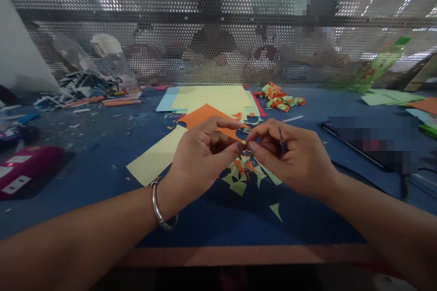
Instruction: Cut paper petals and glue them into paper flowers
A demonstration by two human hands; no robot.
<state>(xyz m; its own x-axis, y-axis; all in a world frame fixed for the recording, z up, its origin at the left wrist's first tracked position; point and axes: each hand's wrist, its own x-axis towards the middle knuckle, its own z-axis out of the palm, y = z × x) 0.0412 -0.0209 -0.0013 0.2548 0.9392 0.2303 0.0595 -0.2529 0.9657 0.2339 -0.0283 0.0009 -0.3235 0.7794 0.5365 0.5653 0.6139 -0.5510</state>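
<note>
Evidently, the fingertips of the left hand [201, 159] and right hand [293, 154] meet at a small pale piece [243, 142], pinched between them; its shape is mostly hidden. A slim dark tool [282, 141] sits between the right hand's fingers, type not identifiable. Below the fingertips lie orange and pale green paper scraps [238, 188], with a stray scrap [276, 211] nearer the table's front edge. Behind the left hand, an orange sheet [205, 114] overlaps pale yellow sheets [211, 95]. Beyond the right hand is a heap of orange and green paper curls [273, 93]. Farther out, a magenta pouch [37, 166] lies at left and a green bottle [382, 66] stands at right.
</note>
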